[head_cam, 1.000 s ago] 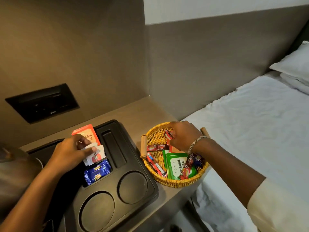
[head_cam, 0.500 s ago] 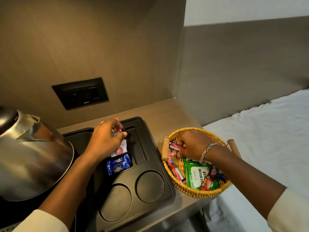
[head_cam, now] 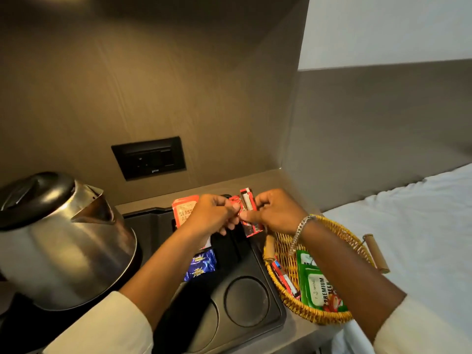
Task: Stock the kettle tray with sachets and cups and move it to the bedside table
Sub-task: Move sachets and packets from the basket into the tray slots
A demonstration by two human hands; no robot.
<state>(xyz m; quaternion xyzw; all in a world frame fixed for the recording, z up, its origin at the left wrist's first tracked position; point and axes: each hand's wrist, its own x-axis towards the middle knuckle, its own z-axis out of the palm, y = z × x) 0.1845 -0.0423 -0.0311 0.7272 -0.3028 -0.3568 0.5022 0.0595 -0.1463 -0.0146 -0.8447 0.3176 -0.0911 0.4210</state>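
Both my hands pinch red sticks (head_cam: pixel 249 213) together, left hand (head_cam: pixel 214 215) and right hand (head_cam: pixel 277 212) touching. Under them the tray (head_cam: pixel 265 254) holds some sachets (head_cam: pixel 200 264), maybe three. Right of them, the basket (head_cam: pixel 329 314) keeps more. No cups yet; tray not moved.

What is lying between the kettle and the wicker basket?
In the head view, the black tray lies between the kettle and the wicker basket, holding blue sachets.
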